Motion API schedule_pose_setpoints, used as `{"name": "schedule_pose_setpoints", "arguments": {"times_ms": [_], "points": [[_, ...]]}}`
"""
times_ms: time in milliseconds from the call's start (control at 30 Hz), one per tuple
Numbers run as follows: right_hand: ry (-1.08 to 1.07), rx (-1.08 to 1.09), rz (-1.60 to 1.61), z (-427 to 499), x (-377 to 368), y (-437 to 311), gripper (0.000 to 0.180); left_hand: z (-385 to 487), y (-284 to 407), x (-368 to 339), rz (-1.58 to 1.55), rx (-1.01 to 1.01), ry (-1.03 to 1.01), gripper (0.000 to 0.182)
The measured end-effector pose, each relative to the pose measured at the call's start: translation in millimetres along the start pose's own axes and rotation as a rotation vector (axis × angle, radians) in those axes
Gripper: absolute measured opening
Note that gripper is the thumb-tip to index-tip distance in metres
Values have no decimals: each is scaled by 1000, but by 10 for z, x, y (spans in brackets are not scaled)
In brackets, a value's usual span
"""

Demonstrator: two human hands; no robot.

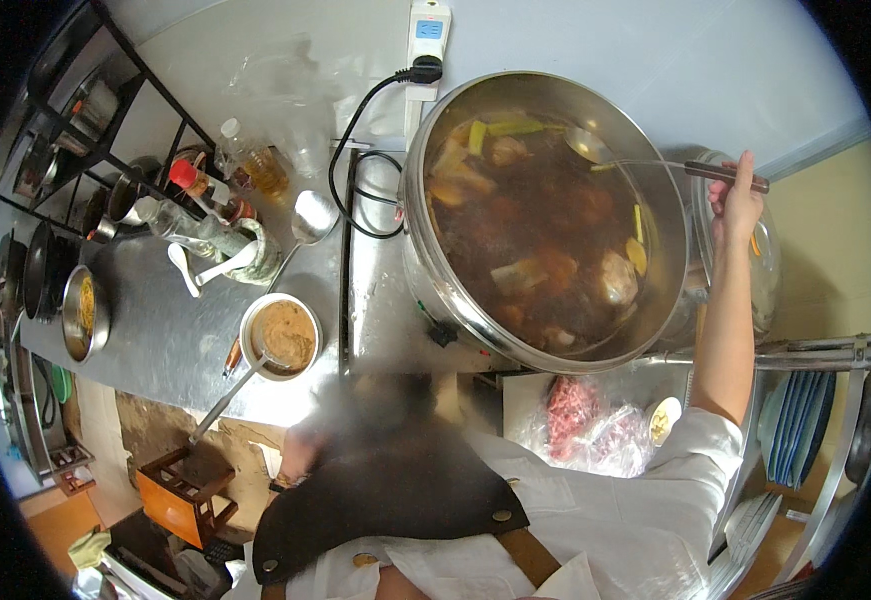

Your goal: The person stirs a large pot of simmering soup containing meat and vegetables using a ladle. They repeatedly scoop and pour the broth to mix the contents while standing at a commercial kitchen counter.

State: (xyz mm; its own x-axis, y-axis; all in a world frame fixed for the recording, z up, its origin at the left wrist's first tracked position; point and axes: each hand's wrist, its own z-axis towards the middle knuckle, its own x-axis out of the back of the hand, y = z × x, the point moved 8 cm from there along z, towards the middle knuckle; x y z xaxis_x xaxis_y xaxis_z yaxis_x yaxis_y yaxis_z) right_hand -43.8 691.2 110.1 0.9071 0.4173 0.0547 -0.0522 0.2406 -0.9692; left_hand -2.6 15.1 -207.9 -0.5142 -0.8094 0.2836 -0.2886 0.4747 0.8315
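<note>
My right hand (738, 206) grips the dark wooden handle of a metal ladle (589, 146). The ladle's bowl lies by the far inner wall of a large stainless steel stockpot (446, 281). Dark brown broth (540, 214) fills the lower part of the pot. In it float pieces of meat or bone (618, 277), green scallion lengths (514, 127) and yellowish slices that look like ginger (635, 256). My left hand (302, 454) is low by the counter's front edge, beside my dark apron (398, 487). Blur and the apron hide its fingers.
Left of the pot, the steel counter (172, 277) holds a white bowl of brown paste (285, 337), a metal turner (314, 217), a stone mortar (266, 255) and bottles (259, 165). Bagged red meat (574, 416) lies before the pot. A black power cord (338, 176) runs beside it.
</note>
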Motion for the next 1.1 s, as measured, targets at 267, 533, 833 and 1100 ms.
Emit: {"name": "schedule_pose_setpoints", "arguments": {"times_ms": [267,533,833,1100], "points": [[-109,24,38,-98,-560,-57,43,-25,203,-55,-124,80,-8,20],[-253,20,12,-377,-1163,-226,38,-62,-185,-8,-22,-26,53,21],[-339,-19,-20,-527,-1319,-210,34,-76,187,-51,-136,47,7,21],[-476,-56,68,-979,-1408,-234,29,-56,-321,-13,-52,-31,37,21]]}}
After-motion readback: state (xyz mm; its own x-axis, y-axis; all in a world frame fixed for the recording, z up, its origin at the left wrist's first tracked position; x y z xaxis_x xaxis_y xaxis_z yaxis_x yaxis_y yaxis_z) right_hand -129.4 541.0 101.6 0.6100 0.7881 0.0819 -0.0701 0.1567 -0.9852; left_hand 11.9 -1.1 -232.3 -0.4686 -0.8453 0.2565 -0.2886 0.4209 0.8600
